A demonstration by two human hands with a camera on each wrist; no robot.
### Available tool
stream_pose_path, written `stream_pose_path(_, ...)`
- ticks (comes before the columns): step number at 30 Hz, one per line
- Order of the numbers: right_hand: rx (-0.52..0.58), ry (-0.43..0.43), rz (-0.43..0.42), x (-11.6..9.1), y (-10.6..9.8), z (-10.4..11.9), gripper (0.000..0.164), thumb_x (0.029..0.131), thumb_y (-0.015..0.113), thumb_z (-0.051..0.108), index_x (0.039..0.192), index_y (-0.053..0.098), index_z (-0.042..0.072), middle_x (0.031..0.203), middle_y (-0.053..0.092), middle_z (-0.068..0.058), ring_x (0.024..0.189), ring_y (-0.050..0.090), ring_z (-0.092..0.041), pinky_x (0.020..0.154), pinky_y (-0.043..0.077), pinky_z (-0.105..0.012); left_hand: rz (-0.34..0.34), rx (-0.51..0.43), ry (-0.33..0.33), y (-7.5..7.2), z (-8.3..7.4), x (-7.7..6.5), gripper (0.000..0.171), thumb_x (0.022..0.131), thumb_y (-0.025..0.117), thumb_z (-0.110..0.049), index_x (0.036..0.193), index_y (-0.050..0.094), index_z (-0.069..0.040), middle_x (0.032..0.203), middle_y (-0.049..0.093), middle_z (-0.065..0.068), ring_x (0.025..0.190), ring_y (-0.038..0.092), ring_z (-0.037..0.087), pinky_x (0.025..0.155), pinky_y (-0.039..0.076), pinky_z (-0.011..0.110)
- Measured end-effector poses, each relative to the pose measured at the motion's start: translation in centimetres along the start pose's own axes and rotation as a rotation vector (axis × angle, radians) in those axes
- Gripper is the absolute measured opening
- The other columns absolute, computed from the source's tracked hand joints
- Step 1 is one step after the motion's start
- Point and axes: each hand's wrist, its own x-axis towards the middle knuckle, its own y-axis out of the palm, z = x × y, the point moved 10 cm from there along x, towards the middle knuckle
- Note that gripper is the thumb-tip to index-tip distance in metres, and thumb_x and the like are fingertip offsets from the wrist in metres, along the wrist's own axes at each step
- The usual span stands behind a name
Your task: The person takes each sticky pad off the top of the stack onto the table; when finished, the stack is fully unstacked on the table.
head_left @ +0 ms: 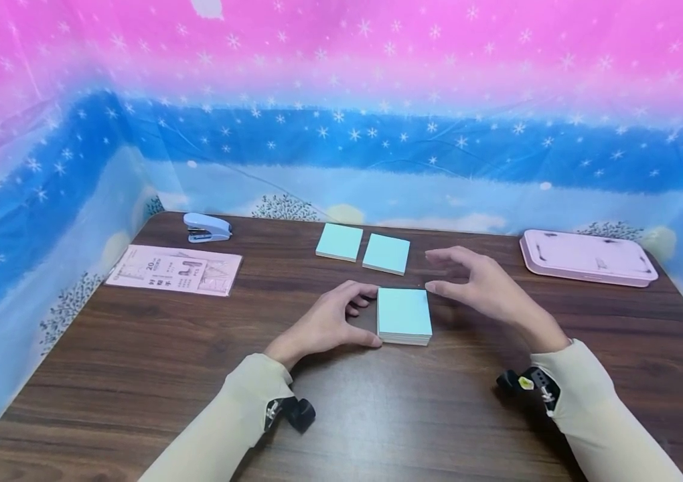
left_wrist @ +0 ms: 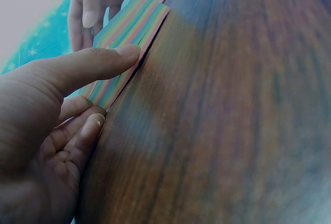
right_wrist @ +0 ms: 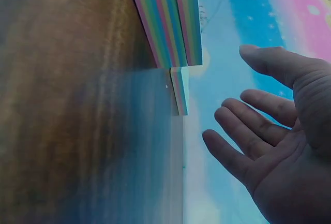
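On the table in front of me stands a stack of sticky note pads (head_left: 404, 313), pale mint on top, with rainbow-striped edges (right_wrist: 164, 19) facing the right wrist camera. My left hand (head_left: 332, 320) holds it at its left side, thumb along the near face and fingers at the far left corner. In the left wrist view that thumb lies across the striped stack (left_wrist: 132, 27). My right hand (head_left: 486, 284) hovers off the stack's right side, fingers spread and nothing in them. Behind the stack lie two more pads, a left one (head_left: 339, 242) and a right one (head_left: 386, 254).
A light blue stapler (head_left: 207, 227) stands at the back left, with a flat pink printed packet (head_left: 175, 270) before it. Toward the right back edge lies a pink pencil case (head_left: 588, 258). A patterned cloth (head_left: 341, 134) hangs around the table's back and sides.
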Motion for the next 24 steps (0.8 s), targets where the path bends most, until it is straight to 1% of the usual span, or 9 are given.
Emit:
stream_pose_path(6, 0.018, -0.048, 0.051, -1.3, 1.1, 0.7, 0.063, 0.096, 0.081, 0.04, 0.15, 0.06, 0.014, 0.147, 0.062, -0.006, 0.138, 0.055, -0.032, 0.112, 0.044, -0.06, -0.003, -0.003, -0.001, 0.0, 0.1, 0.0, 0.081, 0.077, 0.098, -0.022, 0.148, 0.059, -0.01, 0.135, 0.061, 0.003, 0.119, 0.06, 0.021, 0.103, 0.052, 0.035)
stream_pose_path(8, 0.019, -0.058, 0.069, -1.7, 1.4, 0.8, 0.065, 0.095, 0.082, 0.042, 0.15, 0.06, 0.015, 0.148, 0.061, -0.003, 0.14, 0.054, -0.03, 0.112, 0.044, -0.061, -0.004, -0.002, 0.003, 0.0, 0.2, 0.1, 0.081, 0.077, 0.098, -0.022, 0.147, 0.06, -0.01, 0.135, 0.062, 0.002, 0.118, 0.06, 0.02, 0.102, 0.052, 0.035)
stream_pose_path(12, 0.028, -0.069, 0.097, -2.2, 1.9, 0.8, 0.069, 0.094, 0.082, 0.043, 0.152, 0.059, 0.014, 0.15, 0.06, -0.003, 0.143, 0.051, -0.03, 0.114, 0.042, -0.063, 0.001, -0.003, 0.008, 0.1, 0.2, 0.1, 0.08, 0.078, 0.098, -0.022, 0.147, 0.06, -0.011, 0.137, 0.061, 0.001, 0.119, 0.06, 0.018, 0.102, 0.052, 0.034)
stream_pose_path(15, 0.071, -0.07, 0.135, -2.4, 2.4, 0.5, 0.075, 0.092, 0.085, 0.04, 0.155, 0.054, 0.012, 0.154, 0.056, -0.007, 0.145, 0.048, -0.032, 0.115, 0.04, -0.063, 0.006, -0.005, 0.014, 0.1, 0.1, 0.1, 0.08, 0.078, 0.097, -0.022, 0.148, 0.059, -0.01, 0.138, 0.061, 0.001, 0.12, 0.06, 0.019, 0.103, 0.052, 0.033)
stream_pose_path(20, 0.159, -0.068, 0.217, -2.7, 3.2, 0.1, 0.089, 0.087, 0.091, 0.034, 0.16, 0.046, 0.01, 0.158, 0.051, -0.014, 0.143, 0.051, -0.037, 0.114, 0.042, -0.062, 0.01, -0.01, 0.024, 0.0, -0.1, 0.2, 0.08, 0.078, 0.097, -0.022, 0.148, 0.059, -0.009, 0.139, 0.061, 0.003, 0.121, 0.06, 0.021, 0.103, 0.052, 0.034)
stream_pose_path(24, 0.129, -0.072, 0.238, -2.8, 3.3, 0.0, 0.091, 0.085, 0.092, 0.037, 0.16, 0.047, 0.012, 0.158, 0.051, -0.011, 0.142, 0.051, -0.037, 0.115, 0.041, -0.063, 0.014, -0.018, 0.022, 0.0, -0.1, 0.1, 0.08, 0.079, 0.097, -0.022, 0.148, 0.059, -0.009, 0.139, 0.061, 0.004, 0.122, 0.059, 0.021, 0.103, 0.052, 0.034)
